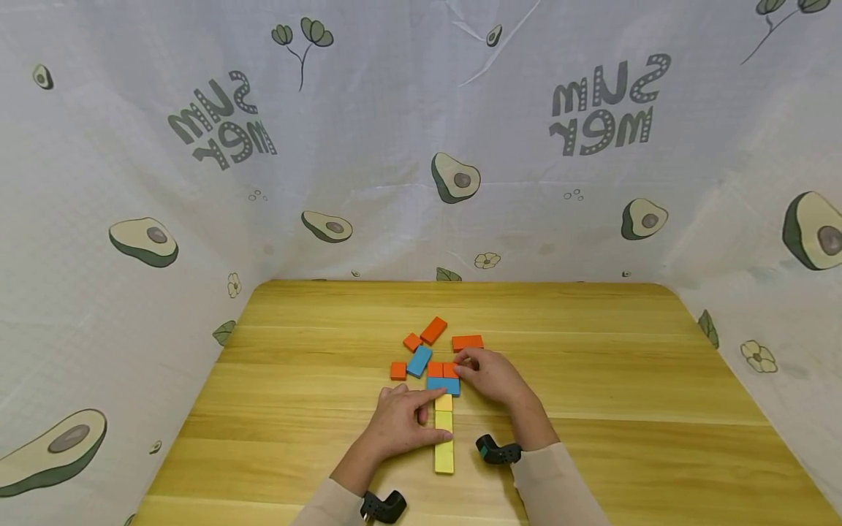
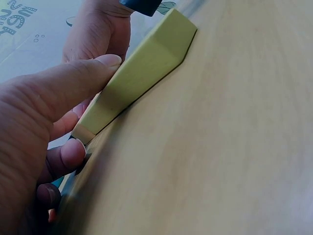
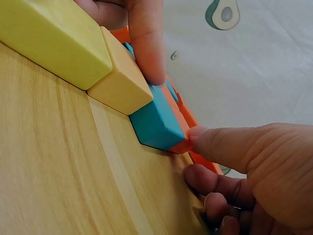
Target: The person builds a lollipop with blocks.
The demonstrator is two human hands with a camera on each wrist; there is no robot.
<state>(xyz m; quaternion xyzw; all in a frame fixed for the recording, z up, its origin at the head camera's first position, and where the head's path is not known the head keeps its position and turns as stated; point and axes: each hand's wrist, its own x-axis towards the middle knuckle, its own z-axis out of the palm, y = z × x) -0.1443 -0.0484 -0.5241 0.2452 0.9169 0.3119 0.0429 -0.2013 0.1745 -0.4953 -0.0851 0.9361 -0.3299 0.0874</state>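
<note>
A column of blocks lies on the table: a long yellow block (image 1: 444, 456), a small light-orange block (image 1: 444, 402), a blue block (image 1: 442, 386) across its top, then two orange square blocks (image 1: 435, 370) side by side. My left hand (image 1: 397, 421) reaches in from the left; its thumb (image 2: 98, 73) rests against the yellow block and its extended index finger (image 3: 150, 54) touches near where the light-orange and blue blocks meet. At the right end of the orange pair, my right hand (image 1: 490, 376) pinches the right-hand orange square block (image 1: 450, 370), its thumb (image 3: 210, 139) against the block's side.
Left of the column lie a tilted blue block (image 1: 419, 361) and a loose orange square block (image 1: 397, 371). Farther back are another orange square block (image 1: 412, 342) and two orange oblong blocks (image 1: 434, 331). A patterned cloth (image 1: 395, 131) hangs around the wooden table (image 1: 625, 351).
</note>
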